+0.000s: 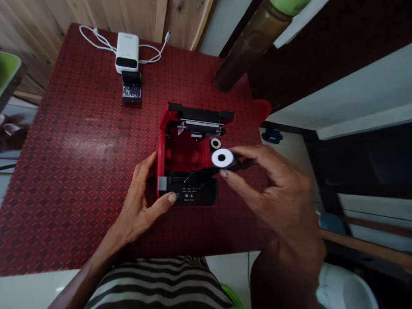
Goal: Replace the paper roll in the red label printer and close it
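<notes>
A small red and black receipt printer (184,154) stands on the table with its lid raised, showing its bay. My left hand (141,201) steadies the front left corner, its thumb on the black button panel (189,196) and its fingers against the left side. Between the thumb and fingers of my right hand (273,184) is a paper roll (222,158), its white end and dark core hole facing up. A dark strip (206,174) trails from the roll over the front of the printer. Another small white-ended roll (215,143) shows just right of the printer.
At the back left lie a white power bank (127,51) with white cables (151,53) and a black and silvery piece (131,87). A tall bottle with a green lid (251,43) stands at the back right. The red patterned table (80,171) ends near my lap.
</notes>
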The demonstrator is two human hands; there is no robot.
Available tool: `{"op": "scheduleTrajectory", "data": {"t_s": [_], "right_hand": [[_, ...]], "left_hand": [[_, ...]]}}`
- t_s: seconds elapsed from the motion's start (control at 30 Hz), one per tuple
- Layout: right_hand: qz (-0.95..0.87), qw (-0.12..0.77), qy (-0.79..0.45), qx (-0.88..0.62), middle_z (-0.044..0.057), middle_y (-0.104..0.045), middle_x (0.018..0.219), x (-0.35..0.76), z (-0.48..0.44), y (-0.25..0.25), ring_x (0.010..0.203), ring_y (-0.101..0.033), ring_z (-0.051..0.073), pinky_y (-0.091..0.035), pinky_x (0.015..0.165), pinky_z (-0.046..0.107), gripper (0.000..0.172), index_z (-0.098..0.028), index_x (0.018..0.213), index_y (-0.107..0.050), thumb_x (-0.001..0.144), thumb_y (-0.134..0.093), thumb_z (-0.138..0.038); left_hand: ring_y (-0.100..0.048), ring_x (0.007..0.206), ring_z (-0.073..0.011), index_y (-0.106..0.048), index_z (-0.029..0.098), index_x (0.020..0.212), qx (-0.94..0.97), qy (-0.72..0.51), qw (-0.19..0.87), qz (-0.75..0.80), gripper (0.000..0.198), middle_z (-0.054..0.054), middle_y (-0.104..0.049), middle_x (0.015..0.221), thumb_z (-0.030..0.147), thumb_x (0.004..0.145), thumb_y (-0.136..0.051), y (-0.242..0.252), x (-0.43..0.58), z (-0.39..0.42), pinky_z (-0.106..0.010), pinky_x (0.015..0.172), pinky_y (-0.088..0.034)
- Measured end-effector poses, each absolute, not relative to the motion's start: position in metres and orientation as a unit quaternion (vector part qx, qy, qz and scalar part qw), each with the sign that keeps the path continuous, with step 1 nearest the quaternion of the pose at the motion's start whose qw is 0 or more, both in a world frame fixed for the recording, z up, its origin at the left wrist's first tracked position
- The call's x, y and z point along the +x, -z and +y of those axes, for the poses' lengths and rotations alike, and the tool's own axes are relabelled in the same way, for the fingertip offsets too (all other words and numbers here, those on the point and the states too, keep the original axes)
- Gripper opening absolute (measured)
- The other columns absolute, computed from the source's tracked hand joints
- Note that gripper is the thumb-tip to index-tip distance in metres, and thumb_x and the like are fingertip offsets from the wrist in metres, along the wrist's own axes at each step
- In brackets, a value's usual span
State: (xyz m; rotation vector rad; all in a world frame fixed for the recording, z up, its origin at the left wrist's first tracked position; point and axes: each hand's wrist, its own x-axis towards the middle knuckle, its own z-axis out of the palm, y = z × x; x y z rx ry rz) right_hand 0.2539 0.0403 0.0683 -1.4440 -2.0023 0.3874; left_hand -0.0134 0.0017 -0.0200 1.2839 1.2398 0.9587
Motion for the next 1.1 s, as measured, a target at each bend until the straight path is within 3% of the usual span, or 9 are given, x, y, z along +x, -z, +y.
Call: {"op": "scheduleTrajectory", "data": {"t_s": [0.23, 0.5, 0.7, 0.77, 0.87, 0.97, 1.1], "right_hand": [[-0.847, 0.218, -0.14, -0.465, 0.007, -0.087, 0.119, 0.217, 0.059, -0.055, 0.114, -0.081, 0.031, -0.068, 0.105, 0.053, 0.029, -0.029, 0.127, -0.081, 0.107, -0.071, -0.012], [-0.867, 0.035, -0.036, -0.497, 0.015, -0.087, 0.107, 0.188, 0.079, -0.046, 0.107, -0.079, 0.034, -0.066, 0.094, 0.047, 0.025, -0.02, 0.107, -0.082, 0.105, -0.065, -0.001], [-0.869, -0.034, -0.056, -0.49, 0.013, -0.089, 0.099, 0.179, 0.101, -0.041, 0.1, -0.084, 0.032, -0.066, 0.081, 0.043, 0.025, -0.022, 0.094, -0.083, 0.106, -0.068, -0.006], [-0.863, -0.04, -0.064, -0.499, 0.013, -0.089, 0.101, 0.177, 0.102, -0.04, 0.101, -0.085, 0.033, -0.067, 0.083, 0.043, 0.025, -0.021, 0.096, -0.084, 0.106, -0.068, -0.004], [-0.86, -0.021, -0.084, -0.503, 0.015, -0.09, 0.108, 0.179, 0.099, -0.04, 0.106, -0.086, 0.034, -0.069, 0.097, 0.048, 0.027, -0.017, 0.105, -0.085, 0.105, -0.065, 0.0], [-0.86, 0.06, -0.118, -0.493, 0.015, -0.09, 0.12, 0.188, 0.089, -0.043, 0.114, -0.086, 0.034, -0.069, 0.108, 0.051, 0.031, -0.015, 0.12, -0.086, 0.106, -0.064, 0.001], [-0.856, 0.19, -0.203, -0.435, 0.01, -0.09, 0.13, 0.205, 0.07, -0.051, 0.119, -0.084, 0.027, -0.069, 0.109, 0.046, 0.028, -0.021, 0.132, -0.084, 0.115, -0.065, -0.011]], "left_hand": [[-0.045, 0.171, -0.0437, -0.045, 0.035, 0.18, 0.55, -0.401, 0.521, 0.516, 0.09, -0.014, -0.05, 0.182, 0.06, 0.102, -0.083, 0.022, -0.015, 0.002, -0.073, 0.143, -0.032], [-0.046, 0.171, -0.0422, -0.045, 0.035, 0.181, 0.556, -0.402, 0.514, 0.515, 0.089, -0.014, -0.051, 0.182, 0.06, 0.105, -0.082, 0.022, -0.015, 0.002, -0.072, 0.144, -0.032], [-0.047, 0.17, -0.0421, -0.043, 0.035, 0.182, 0.557, -0.402, 0.519, 0.509, 0.089, -0.015, -0.051, 0.181, 0.059, 0.106, -0.082, 0.024, -0.016, 0.002, -0.072, 0.142, -0.034], [-0.047, 0.17, -0.0419, -0.043, 0.034, 0.182, 0.56, -0.401, 0.517, 0.508, 0.089, -0.015, -0.05, 0.181, 0.058, 0.106, -0.082, 0.025, -0.016, 0.001, -0.072, 0.142, -0.035], [-0.046, 0.171, -0.0409, -0.042, 0.033, 0.182, 0.562, -0.404, 0.512, 0.509, 0.089, -0.015, -0.05, 0.181, 0.058, 0.106, -0.082, 0.025, -0.016, 0.001, -0.07, 0.143, -0.034], [-0.045, 0.171, -0.0405, -0.042, 0.033, 0.182, 0.556, -0.405, 0.522, 0.505, 0.09, -0.014, -0.049, 0.182, 0.059, 0.107, -0.082, 0.026, -0.016, 0.0, -0.069, 0.144, -0.033], [-0.046, 0.17, -0.0413, -0.044, 0.033, 0.181, 0.553, -0.405, 0.526, 0.504, 0.089, -0.014, -0.049, 0.182, 0.06, 0.106, -0.083, 0.025, -0.017, 0.001, -0.069, 0.143, -0.033]]}}
